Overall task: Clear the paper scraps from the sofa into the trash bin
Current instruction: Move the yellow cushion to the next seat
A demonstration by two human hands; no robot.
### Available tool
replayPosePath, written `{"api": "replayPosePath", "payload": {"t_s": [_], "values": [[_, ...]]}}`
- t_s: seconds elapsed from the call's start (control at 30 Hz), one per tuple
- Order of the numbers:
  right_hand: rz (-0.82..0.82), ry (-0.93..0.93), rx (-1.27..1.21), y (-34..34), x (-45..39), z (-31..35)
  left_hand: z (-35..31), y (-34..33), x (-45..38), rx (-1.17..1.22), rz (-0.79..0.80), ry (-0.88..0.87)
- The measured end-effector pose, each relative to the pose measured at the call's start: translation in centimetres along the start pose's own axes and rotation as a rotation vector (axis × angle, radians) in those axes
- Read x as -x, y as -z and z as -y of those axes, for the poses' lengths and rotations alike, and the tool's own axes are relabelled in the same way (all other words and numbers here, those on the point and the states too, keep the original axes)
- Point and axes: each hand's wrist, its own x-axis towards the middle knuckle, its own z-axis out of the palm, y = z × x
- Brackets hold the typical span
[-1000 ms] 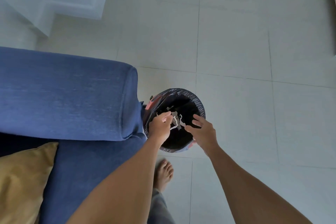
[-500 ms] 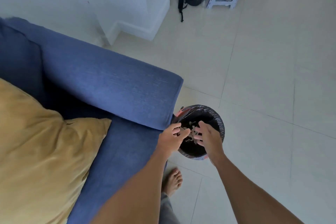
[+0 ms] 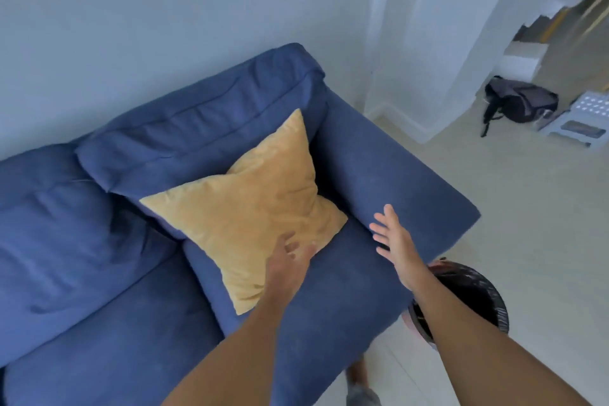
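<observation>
The blue sofa [image 3: 346, 300] fills the left and middle of the view, and I see no paper scraps on it. A yellow cushion [image 3: 250, 208] leans against its right armrest corner. My left hand [image 3: 290, 257] hovers at the cushion's lower right edge, fingers apart, holding nothing. My right hand [image 3: 392, 237] is spread flat over the seat beside the armrest [image 3: 395, 175], also empty. The trash bin [image 3: 474, 297], lined with a black bag, stands on the floor at the sofa's right end, partly hidden behind my right forearm.
A dark backpack [image 3: 517, 102] and a grey folding step stool [image 3: 580, 122] lie on the pale tiled floor at the far right, by a white wall corner. My bare foot [image 3: 357, 376] shows below the sofa's front edge.
Both hands left the bin's opening and swung left over the sofa, now empty and spread. My view turned from the bin to the sofa seat and cushion.
</observation>
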Motion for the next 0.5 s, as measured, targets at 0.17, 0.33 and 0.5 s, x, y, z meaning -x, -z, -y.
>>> {"api": "replayPosePath", "payload": {"t_s": [0.17,0.33,0.5], "values": [[0.211,0.030,0.202,-6.2,-4.1,4.4,2.2,8.1,-0.5,0.138,-0.421,0.069],[0.311,0.004,0.320,-9.1,-10.3,5.9,5.9,11.7,-4.2,0.214,-0.475,0.239],[0.366,-0.040,0.352,-11.4,-16.0,5.7,8.1,12.2,-8.4,0.290,-0.426,0.251]]}}
